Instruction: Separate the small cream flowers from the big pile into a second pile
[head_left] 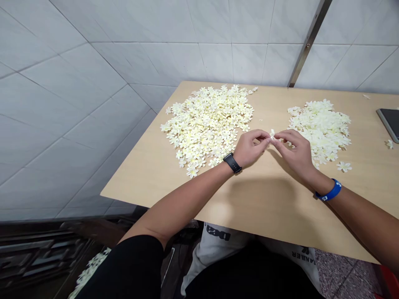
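Observation:
My left hand (251, 148) and my right hand (294, 152) meet above the middle of the wooden table (174, 182). Both pinch one small white artificial flower (272, 133) between their fingertips. A large heap of white and yellow flowers (208, 122) lies to the left of my left hand. A smaller, paler heap of flowers (321, 126) lies just behind and right of my right hand. A black watch is on my left wrist, a blue band on my right.
A dark tablet (389, 122) lies at the table's right edge, with a loose flower (389, 144) beside it. Another single flower (344, 166) lies near the small heap. White tiled walls stand behind and left. More flowers (90, 268) lie below the table's left.

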Tool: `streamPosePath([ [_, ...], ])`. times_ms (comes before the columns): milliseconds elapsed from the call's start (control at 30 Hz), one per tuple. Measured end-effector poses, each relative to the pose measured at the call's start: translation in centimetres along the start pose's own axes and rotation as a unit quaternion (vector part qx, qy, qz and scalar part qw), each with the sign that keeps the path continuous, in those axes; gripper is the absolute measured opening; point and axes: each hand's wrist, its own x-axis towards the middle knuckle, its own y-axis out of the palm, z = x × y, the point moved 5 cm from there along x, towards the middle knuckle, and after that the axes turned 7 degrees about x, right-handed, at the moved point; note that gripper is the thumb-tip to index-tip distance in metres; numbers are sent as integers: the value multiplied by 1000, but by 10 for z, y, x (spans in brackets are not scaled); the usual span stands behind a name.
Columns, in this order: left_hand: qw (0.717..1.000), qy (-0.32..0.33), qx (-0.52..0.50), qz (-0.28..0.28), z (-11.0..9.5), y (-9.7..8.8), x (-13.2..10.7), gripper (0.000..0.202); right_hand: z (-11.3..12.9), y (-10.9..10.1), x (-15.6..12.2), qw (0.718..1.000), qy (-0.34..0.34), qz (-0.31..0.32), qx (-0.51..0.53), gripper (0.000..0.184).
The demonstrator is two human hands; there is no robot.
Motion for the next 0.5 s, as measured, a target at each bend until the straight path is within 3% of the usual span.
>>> streamPosePath([
  [233, 1000, 4, 14, 1, 0, -1, 0, 20, 0, -7, 5, 1000, 5, -15, 17, 14],
  [400, 999, -29, -10, -31, 8, -6, 5, 16, -16, -20, 12, 995, 31, -60, -78, 13],
  [500, 998, -49, -16, -30, 11, -7, 6, 16, -16, -21, 13, 985, 1, -56, -164, 15],
])
